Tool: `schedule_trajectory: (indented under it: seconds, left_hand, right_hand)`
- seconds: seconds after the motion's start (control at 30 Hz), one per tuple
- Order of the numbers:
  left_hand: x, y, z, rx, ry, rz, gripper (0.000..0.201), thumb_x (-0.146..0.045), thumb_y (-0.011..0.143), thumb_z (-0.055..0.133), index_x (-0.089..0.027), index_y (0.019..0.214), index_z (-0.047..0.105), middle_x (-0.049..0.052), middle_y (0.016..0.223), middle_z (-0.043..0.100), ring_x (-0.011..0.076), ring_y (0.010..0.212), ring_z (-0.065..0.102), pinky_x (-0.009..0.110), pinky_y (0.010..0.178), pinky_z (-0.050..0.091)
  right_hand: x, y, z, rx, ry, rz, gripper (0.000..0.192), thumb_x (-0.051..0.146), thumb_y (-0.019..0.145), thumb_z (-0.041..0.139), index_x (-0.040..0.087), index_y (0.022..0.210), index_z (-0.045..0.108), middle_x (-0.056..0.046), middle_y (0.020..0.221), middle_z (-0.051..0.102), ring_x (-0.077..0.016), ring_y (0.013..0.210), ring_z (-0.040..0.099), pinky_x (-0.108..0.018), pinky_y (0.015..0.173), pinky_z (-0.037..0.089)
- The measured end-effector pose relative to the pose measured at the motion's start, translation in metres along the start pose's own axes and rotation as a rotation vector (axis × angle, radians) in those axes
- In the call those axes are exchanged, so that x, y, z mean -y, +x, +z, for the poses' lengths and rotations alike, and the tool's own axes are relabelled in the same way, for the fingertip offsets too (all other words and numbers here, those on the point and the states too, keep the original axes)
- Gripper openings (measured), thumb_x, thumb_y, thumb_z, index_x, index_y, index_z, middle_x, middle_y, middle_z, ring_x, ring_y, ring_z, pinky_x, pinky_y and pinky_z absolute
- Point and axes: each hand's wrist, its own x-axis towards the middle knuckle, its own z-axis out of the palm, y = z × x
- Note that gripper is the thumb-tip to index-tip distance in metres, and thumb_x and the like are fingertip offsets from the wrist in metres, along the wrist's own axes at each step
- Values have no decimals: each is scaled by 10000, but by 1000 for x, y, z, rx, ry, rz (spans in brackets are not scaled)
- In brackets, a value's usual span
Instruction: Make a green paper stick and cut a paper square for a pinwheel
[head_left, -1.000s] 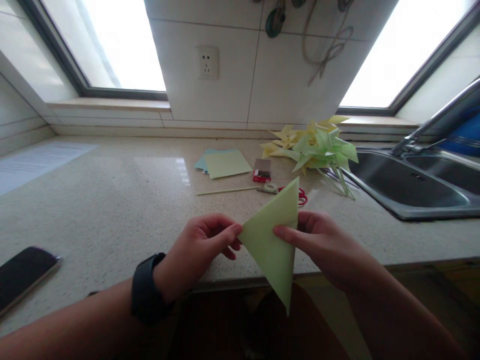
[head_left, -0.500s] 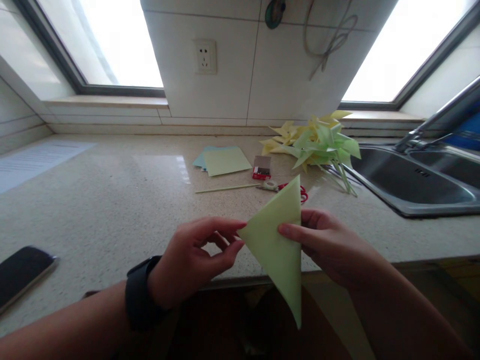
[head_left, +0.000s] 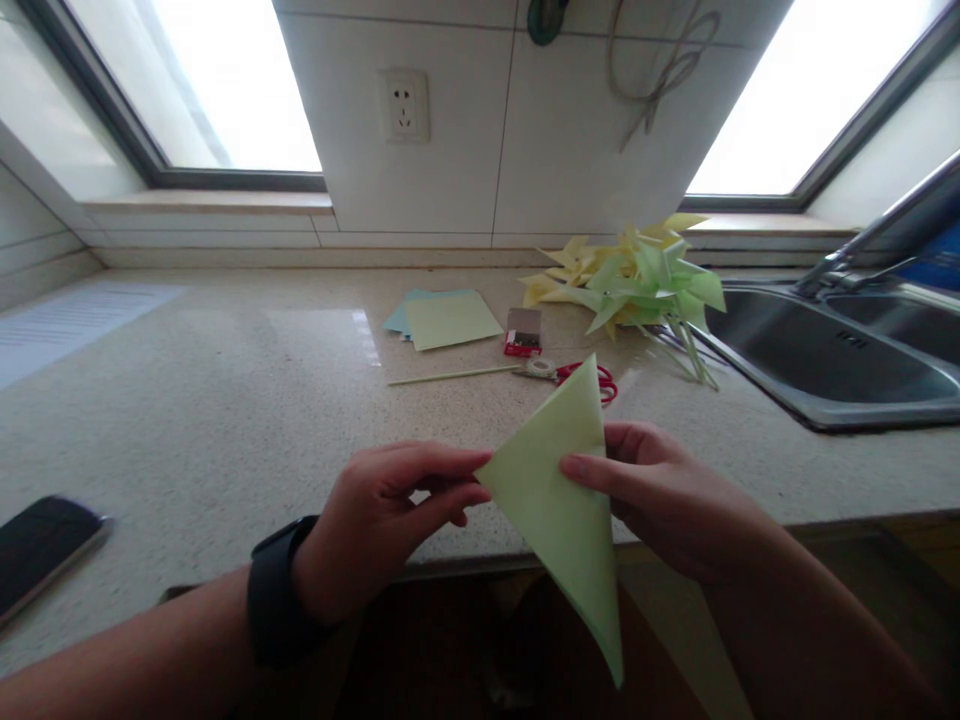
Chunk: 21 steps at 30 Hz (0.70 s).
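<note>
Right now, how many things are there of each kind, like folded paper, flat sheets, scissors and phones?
Folded triangle, held by left hand and right hand: 1
Flat sheets, green on blue: 2 showing
Pinwheel pile: 1 pile, too tangled to count
Scissors: 1
Stick: 1
Tape roll: 1
Small box: 1
Phone: 1
Total: 9, with the pile as 1

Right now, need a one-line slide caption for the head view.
Both hands, left hand and right hand, pinch a folded green paper triangle above the countertop edge.
</note>
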Motion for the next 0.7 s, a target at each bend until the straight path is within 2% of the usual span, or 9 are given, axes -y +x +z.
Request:
schedule_trajectory:
  seconds: [0.23,0.57,0.7]
  left_hand:
    - [0,-2,-1,-2,43,42,262,-164,799,838,-292,1027,820,1,827,813,109,592,721,175,568,610]
    - [-2,-4,-1,9,59,46,244,-188,812,831,-286,1036,819,12,814,814,118,574,717,196,564,611]
    - [0,-5,1,-6,38,34,264,-181,801,840,-283,1043,813,-1,794,811,109,568,720,179,562,614]
  right_hand:
    - [0,-2,2,-5,46,21,325,385,721,880,165,949,807,-100,957,801,-191,763,704,-286,688,541]
    - [-2,0,3,-35,-7,-14,309,408,722,876,168,904,810,-87,868,790,-194,717,694,-299,651,544]
    - [-1,-1,4,-31,-23,-19,309,409,741,865,174,932,810,-92,893,794,-195,729,699,-302,667,540]
